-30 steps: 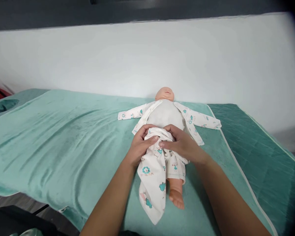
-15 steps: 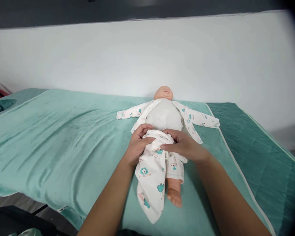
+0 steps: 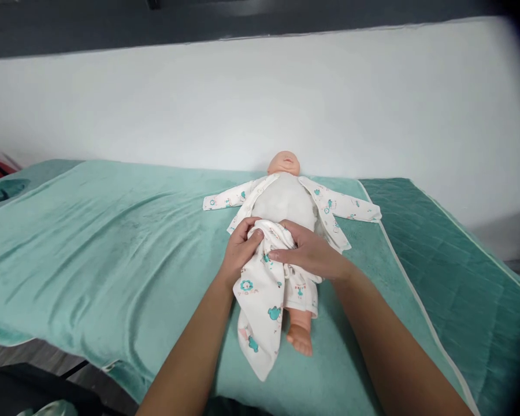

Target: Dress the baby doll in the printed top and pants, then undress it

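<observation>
A baby doll lies on its back, head toward the wall, with a white printed jacket open at the front and its sleeves spread. At the doll's waist, my left hand grips the bunched top of white printed baby pants from the left. My right hand pinches the same gathered cloth from the right. One pant leg hangs flat toward me, its foot end hidden. From the other leg a bare foot sticks out. Folds hide some of my fingertips.
A light green blanket covers the bed. Darker green quilted cloth lies on the right. The white wall stands behind the doll's head. A black object is at the lower left, beside the bed's edge.
My hands have drawn slightly closer together on the gathered waist of the pants, with the right thumb further over the cloth. The whole view has shifted a little.
</observation>
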Demonstrator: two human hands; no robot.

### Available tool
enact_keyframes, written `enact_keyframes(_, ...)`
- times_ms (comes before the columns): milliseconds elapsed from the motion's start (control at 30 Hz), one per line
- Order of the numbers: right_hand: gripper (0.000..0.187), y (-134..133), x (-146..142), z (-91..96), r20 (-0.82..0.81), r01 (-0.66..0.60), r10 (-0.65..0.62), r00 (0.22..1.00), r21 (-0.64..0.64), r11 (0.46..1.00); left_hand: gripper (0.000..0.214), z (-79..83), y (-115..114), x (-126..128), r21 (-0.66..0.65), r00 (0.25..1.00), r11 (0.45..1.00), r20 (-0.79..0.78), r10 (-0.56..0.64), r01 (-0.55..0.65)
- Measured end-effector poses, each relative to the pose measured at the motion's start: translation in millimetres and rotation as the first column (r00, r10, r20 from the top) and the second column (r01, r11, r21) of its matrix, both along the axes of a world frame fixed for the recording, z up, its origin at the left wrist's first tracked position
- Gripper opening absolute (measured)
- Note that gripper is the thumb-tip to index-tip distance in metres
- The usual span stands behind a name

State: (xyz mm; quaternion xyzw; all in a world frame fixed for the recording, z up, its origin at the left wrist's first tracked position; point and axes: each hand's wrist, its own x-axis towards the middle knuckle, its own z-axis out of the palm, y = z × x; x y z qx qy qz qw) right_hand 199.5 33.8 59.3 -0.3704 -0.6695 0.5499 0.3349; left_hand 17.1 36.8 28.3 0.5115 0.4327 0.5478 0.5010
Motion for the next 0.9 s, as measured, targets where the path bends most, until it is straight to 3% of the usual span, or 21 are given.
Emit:
enact_keyframes(133, 0.022, 4, 2, -6.8, -0.124, -0.014, 0.012, 0.992, -0.013, 1.000, 0.033, 1.1, -1, 0, -0.004, 1.000, 1.000, -0.030, 0.009, -0.009)
enact_keyframes(267, 0.023, 6, 5, -12.3, -0.240, 0.029, -0.050, 0.970, -0.092, 0.995, 0.035, 1.0, 0, 0, 0.006, 0.999, 0.999, 0.009, -0.037, 0.037)
enact_keyframes(433, 0.027, 6, 7, -13.7, -0.281, 0.003, -0.056, 0.958, -0.186, 0.983, 0.032, 0.6, -2, -1, 0.035, 0.998, 0.997, -0.011, -0.064, 0.064)
enact_keyframes(633, 0.041, 5, 6, -5.7, -0.222, -0.032, -0.009, 0.975, -0.180, 0.983, 0.029, -2.0, -3, 1, -0.032, 0.988, 0.989, 0.060, -0.139, 0.142)
enact_keyframes(767, 0.046, 5, 3, -1.2, -0.136, 0.000, -0.019, 0.991, -0.142, 0.990, 0.027, -0.4, -3, 1, 0.003, 0.998, 0.999, 0.044, -0.039, 0.039)
enact_keyframes(900, 0.028, 5, 1, -6.9, -0.219, 0.053, -0.093, 0.971, -0.182, 0.982, 0.031, 4.7, -3, 1, -0.050, 0.989, 0.999, 0.146, 0.012, -0.004)
